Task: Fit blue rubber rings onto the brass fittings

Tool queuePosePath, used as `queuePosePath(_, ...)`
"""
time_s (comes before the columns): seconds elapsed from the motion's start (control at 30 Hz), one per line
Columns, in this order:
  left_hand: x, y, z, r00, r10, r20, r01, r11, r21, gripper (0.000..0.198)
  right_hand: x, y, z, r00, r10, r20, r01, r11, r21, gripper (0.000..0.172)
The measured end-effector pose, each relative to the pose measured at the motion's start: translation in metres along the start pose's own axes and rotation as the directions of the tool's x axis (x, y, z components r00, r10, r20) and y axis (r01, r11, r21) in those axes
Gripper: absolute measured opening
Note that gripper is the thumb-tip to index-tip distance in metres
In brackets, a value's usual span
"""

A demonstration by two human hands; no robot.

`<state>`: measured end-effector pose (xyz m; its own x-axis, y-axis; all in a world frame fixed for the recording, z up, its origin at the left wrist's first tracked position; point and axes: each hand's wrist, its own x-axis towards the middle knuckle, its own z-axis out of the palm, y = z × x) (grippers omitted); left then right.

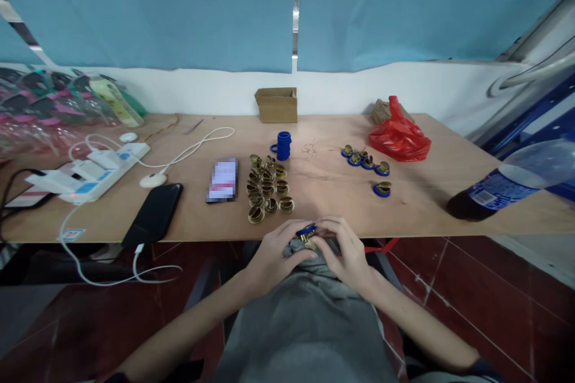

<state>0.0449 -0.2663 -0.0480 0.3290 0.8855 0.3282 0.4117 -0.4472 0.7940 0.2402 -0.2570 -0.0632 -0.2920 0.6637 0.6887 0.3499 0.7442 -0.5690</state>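
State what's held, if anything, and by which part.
A brass piece with a blue ring, held by the left hand and right hand at opposite sides of the ring; exact thumb contact can't be told.

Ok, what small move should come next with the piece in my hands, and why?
I'd probably settle the blue ring evenly around the brass part: your left hand and right hand hold the two together, its exact seating is hard to make out, and pieces on the right have blue rings.

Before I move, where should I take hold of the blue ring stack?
Probably the top ring, pinched by its outer rim from the right: the stack stands upright, and a separate ring sits close on its left.
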Motion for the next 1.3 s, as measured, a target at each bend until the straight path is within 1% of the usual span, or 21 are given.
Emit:
queuePosePath(0.13,0.0004,-0.0027,-0.0001,1.0,0.012,0.001,-0.012,1.0,0.011,0.039,-0.0011,0.0009,0.0004,1.0,0.011,0.003,-0.011,1.0,0.009,0.029)
queuePosePath(0.33,-0.0002,-0.0044,0.0025,1.0,-0.027,-0.002,0.027,1.0,-0.003,0.043,-0.0016,0.0012,0.0012,0.999,0.049,-0.016,-0.049,0.999,0.021,0.023)
queuePosePath(0.5,-0.0001,-0.0032,0.0028,1.0,-0.006,0.001,0.006,1.0,-0.007,0.044,-0.0012,-0.0014,0.0004,0.998,0.052,-0.037,-0.051,0.998,0.022,0.02)
queuePosePath(0.57,0.0,-0.0029,0.0021,1.0,0.007,0.001,-0.007,1.0,0.002,0.045,-0.0015,-0.0024,-0.0004,0.999,0.027,-0.044,-0.026,1.0,0.012,0.022)
queuePosePath(0.77,-0.0006,-0.0037,0.0014,0.998,0.064,0.007,-0.064,0.998,0.015,0.043,-0.004,-0.0023,0.0014,0.998,-0.027,-0.065,0.027,1.0,0.009,0.035)
queuePosePath(0.97,-0.0026,-0.0057,0.0035,0.998,0.055,-0.003,-0.055,0.998,-0.009,0.045,-0.0046,-0.0024,0.0021,0.996,-0.049,-0.073,0.048,0.999,-0.016,0.037)
queuePosePath(1.1,-0.0013,-0.0058,0.0038,1.0,0.031,-0.002,-0.031,0.999,-0.024,0.045,-0.0049,0.0004,0.0021,0.998,-0.053,-0.046,0.052,0.998,-0.022,0.037)
queuePosePath(1.2,-0.0003,-0.0076,0.0039,0.998,0.056,-0.021,-0.056,0.998,-0.029,0.044,-0.0049,0.0026,0.0033,0.998,-0.048,-0.051,0.047,0.999,-0.007,0.039)
queuePosePath(1.3,-0.0001,-0.0092,0.0036,0.995,0.087,-0.044,-0.088,0.996,-0.021,0.044,-0.0042,0.0023,0.0039,0.998,-0.054,-0.033,0.053,0.998,-0.018,0.037)
